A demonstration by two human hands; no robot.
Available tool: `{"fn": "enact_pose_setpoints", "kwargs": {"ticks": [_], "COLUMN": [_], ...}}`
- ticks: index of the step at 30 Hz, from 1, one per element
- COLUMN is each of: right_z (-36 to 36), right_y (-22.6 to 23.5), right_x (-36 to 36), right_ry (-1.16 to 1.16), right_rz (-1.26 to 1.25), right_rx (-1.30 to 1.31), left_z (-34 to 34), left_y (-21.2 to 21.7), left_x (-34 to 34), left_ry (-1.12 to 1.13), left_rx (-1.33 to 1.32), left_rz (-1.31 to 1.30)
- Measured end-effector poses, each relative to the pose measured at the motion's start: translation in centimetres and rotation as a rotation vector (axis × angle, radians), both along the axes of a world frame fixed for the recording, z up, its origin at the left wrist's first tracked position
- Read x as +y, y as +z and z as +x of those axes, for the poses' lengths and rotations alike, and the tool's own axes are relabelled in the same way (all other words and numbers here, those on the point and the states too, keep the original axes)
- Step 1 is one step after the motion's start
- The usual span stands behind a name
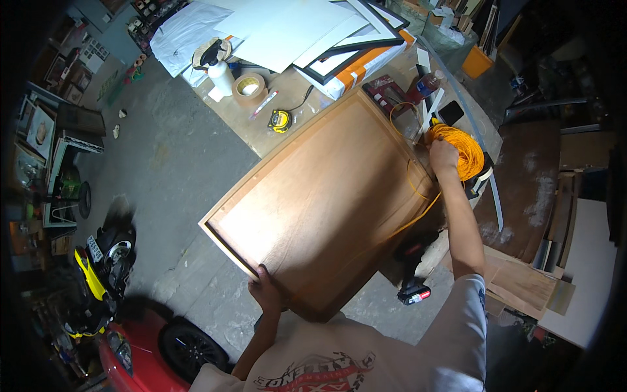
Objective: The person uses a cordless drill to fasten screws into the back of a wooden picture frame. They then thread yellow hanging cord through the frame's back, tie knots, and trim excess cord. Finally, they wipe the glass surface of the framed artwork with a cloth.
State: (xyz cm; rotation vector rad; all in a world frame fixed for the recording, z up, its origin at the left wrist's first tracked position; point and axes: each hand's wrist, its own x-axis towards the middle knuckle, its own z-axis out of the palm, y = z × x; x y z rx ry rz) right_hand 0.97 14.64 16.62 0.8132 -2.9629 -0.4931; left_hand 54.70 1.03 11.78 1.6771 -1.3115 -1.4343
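A large wooden panel [307, 189] with a raised rim lies tilted across the workbench corner, its near end reaching toward my body. My left hand [266, 292] grips the rim at the near left corner, with the thumb over the top edge. At the panel's right side, my right hand [444, 157] is closed on a coil of orange cord [469, 155]. A loose length of this cord runs from the coil down over the panel's right edge, and a thin loop rises at the far right corner. The fingertips in the coil are hidden.
The workbench [225, 117] holds a spray bottle [221, 78], a tape roll [249, 90], a tape measure [279, 121] and stacked frames [353, 49]. A cordless drill [413, 287] is right of the panel. A red car [130, 346] and motorcycle [98, 274] stand at lower left.
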Motion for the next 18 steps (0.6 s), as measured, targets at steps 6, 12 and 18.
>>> {"fn": "enact_pose_setpoints", "kwargs": {"ticks": [6,12,18], "right_z": [1.4,-3.9,-7.9], "right_y": [-1.6,-4.6,-2.1], "right_x": [-5.1,-6.1,-4.3], "right_ry": [0.052,0.143,-0.051], "right_rz": [-0.606,-0.776,-0.756], "right_rx": [-0.078,-0.183,-0.726], "left_z": [-0.1,0.1,-0.2], "left_y": [-0.4,0.5,1.8], "left_x": [-0.7,-0.3,0.1], "left_ry": [0.022,-0.067,-0.052], "left_rx": [-0.044,0.037,0.118], "left_rz": [-0.044,-0.239,-0.263]}}
